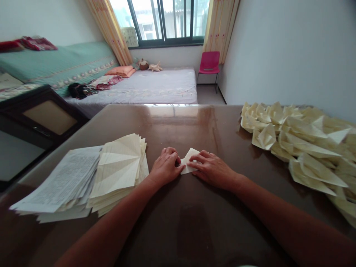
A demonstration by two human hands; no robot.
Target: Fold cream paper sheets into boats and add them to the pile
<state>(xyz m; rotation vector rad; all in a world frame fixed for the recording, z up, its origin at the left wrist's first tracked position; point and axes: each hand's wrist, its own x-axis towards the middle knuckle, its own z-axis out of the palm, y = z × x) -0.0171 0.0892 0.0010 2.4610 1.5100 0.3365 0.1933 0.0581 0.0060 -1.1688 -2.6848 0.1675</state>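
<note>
A small cream piece of folded paper lies on the dark brown table, near the middle. My left hand rests on its left edge with the fingers curled down onto it. My right hand covers its right side, fingers pressed flat on the paper. Only the paper's upper corner and a strip between the hands show.
A stack of cream sheets overlaps a stack of printed sheets at the left. A heap of folded paper shapes fills the table's right side. Behind the table stand a bed, a pink chair and a window.
</note>
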